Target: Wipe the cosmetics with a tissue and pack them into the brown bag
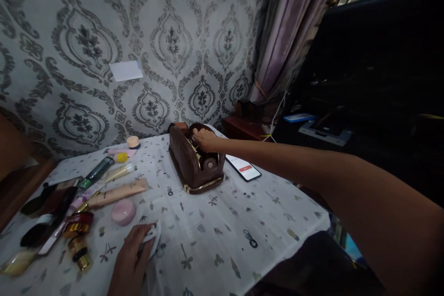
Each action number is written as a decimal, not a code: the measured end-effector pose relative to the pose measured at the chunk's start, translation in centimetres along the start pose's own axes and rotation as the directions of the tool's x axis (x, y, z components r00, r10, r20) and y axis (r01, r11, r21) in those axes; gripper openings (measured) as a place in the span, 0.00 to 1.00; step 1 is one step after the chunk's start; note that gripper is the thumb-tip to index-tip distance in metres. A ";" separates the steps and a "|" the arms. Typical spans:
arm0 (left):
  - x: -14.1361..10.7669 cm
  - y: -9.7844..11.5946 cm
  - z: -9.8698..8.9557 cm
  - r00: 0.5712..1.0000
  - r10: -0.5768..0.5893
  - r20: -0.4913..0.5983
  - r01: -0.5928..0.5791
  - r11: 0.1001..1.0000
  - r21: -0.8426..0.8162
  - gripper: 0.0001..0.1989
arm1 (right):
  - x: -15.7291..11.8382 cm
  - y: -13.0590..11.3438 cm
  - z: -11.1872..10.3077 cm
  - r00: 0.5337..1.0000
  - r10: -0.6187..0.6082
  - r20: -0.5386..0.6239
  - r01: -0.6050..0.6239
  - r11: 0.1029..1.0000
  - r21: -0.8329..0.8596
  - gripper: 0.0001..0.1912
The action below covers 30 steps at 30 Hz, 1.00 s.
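A brown toiletry bag [183, 159] stands on the patterned tablecloth with its zipped top open. My right hand [204, 139] reaches into that opening with its fingers curled; what they grip, if anything, is hidden. Low on the table, my left hand [133, 249] closes round a small white item [156, 237], too blurred to name. Just beyond the left hand lies a round pink container [124, 212]. A beige squeeze tube [120, 193] rests behind it. A phone [244, 169] with a lit screen lies right of the bag, below my right forearm.
Cosmetics crowd the table's left side: a green tube [97, 172], a small jar [133, 142], a gold-capped bottle [79, 252] and dark brushes [38, 231]. The tablecloth's edge [294, 252] drops off at right. A patterned wall [152, 46] stands behind; a purple curtain [287, 23] hangs right.
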State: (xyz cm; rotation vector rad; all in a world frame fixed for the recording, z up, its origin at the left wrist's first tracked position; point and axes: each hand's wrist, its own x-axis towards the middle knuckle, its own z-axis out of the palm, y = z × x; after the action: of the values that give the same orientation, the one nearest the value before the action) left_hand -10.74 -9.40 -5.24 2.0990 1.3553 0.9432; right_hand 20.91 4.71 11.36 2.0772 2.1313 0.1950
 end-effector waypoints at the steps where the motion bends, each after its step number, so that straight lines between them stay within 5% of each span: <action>1: 0.0 0.0 0.0 1.000 0.007 0.003 -0.007 1.000 0.001 0.20 | 0.0 0.1 0.1 1.000 -0.004 0.003 0.004 1.000 -0.002 0.22; 11: -0.5 -0.9 0.5 0.999 0.034 0.013 -0.034 0.999 0.020 0.19 | 0.1 0.6 -0.2 0.985 -0.129 0.119 0.141 0.985 -0.100 0.16; 30: -0.4 -2.2 -0.1 0.983 0.135 0.124 -0.149 0.982 0.115 0.18 | 3.1 0.9 -0.2 0.964 -0.160 0.210 0.213 0.942 -0.259 0.27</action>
State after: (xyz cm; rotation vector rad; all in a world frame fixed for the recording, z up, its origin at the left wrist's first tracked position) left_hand -12.28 -8.87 -6.85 2.3317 1.2480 0.7967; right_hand 21.69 7.81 11.68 1.6571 2.0388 0.2508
